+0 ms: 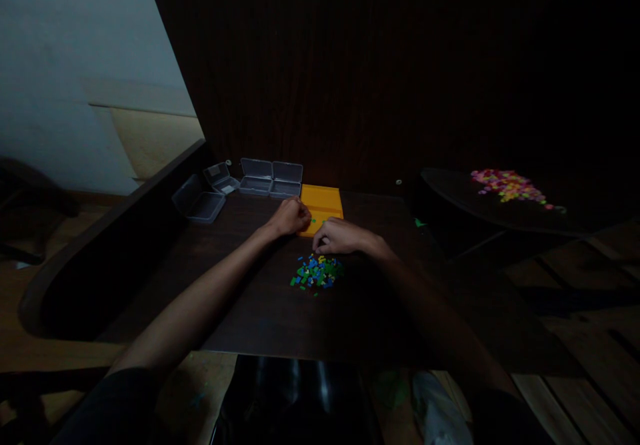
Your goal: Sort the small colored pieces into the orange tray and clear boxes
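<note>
I see my left hand (pixel 291 217) curled loosely into a near fist, its knuckles resting against the near left edge of the orange tray (pixel 323 202); whether it pinches anything I cannot tell, the light is too dim. My right hand (pixel 340 237) lies flat-ish with fingers bent downward, fingertips meeting at the far edge of the pile of small coloured pieces (pixel 317 273); I cannot tell if a piece is caught between them. The pile sits on the dark table (pixel 260 312), just in front of the tray, a loose heap of blue, green and yellow bits with a few strays at its rim. The tray lies flat, with a tiny green speck on its surface beside my left hand. Beyond it, to the left, clear plastic boxes (pixel 260 178) stand open. Far right, another heap of pink and yellow pieces (pixel 507 185) rests on a separate dark surface.
</note>
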Demonstrator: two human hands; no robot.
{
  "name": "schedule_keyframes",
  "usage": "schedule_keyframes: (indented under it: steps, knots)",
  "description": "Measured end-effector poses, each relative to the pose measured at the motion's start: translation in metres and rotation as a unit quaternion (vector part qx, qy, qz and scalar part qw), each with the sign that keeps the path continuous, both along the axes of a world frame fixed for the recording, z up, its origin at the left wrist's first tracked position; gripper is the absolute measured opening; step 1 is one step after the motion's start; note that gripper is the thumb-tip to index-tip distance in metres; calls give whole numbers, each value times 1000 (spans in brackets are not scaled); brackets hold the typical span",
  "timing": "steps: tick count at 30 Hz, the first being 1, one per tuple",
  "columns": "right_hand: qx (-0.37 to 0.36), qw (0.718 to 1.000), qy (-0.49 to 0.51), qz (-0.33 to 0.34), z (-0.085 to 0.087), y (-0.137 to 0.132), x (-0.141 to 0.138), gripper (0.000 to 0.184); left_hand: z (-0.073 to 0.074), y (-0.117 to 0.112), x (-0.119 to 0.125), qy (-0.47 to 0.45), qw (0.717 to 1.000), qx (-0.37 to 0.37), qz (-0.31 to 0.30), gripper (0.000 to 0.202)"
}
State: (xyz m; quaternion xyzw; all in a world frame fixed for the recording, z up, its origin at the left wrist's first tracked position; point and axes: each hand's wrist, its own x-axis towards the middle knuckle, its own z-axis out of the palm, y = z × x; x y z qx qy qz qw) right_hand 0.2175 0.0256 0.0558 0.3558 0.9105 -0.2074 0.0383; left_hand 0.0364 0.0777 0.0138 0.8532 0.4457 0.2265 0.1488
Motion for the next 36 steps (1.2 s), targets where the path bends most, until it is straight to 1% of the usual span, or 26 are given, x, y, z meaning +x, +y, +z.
schedule_keyframes:
  steps: [4,7,11,15,16,18,20,23,26,28,30,32,36]
  knots:
    - [14,1000,-15,-4,0,0,0,16,7,-4,-10,-27,999,18,20,25]
    - [17,1000,-20,-9,-2,-1,-2,15,11,-11,-20,-50,998,33,26,25]
    - [14,1000,-24,-13,0,-3,-3,15,11,-26,-29,-87,996,37,-2,23]
    - [3,999,24,-28,13,-2,5,15,12,-42,-29,-113,992,35,-38,23]
    - [14,998,44,-40,16,-1,8,16,12,-45,-29,-117,991,37,-47,23]
    - [59,992,72,-87,19,3,15,17,13,-51,-26,-117,990,26,-70,23]
    - [97,984,73,-128,16,8,19,19,11,-56,-24,-107,990,8,-86,24]
    - [114,979,34,-167,-1,14,19,22,7,-59,-22,-83,992,1,-94,24]
    - [126,977,9,-174,-18,17,15,23,3,-59,-22,-68,993,5,-95,24]
    - [132,975,3,-178,-24,18,14,24,1,-57,-23,-65,993,6,-96,24]
    - [138,974,5,-179,-24,19,15,25,1,-56,-24,-67,993,7,-98,24]
    - [141,974,10,-179,-20,20,17,26,1,-56,-25,-67,992,9,-102,24]
    - [139,972,37,-184,-4,19,24,28,3,-57,-25,-67,991,14,-117,25]
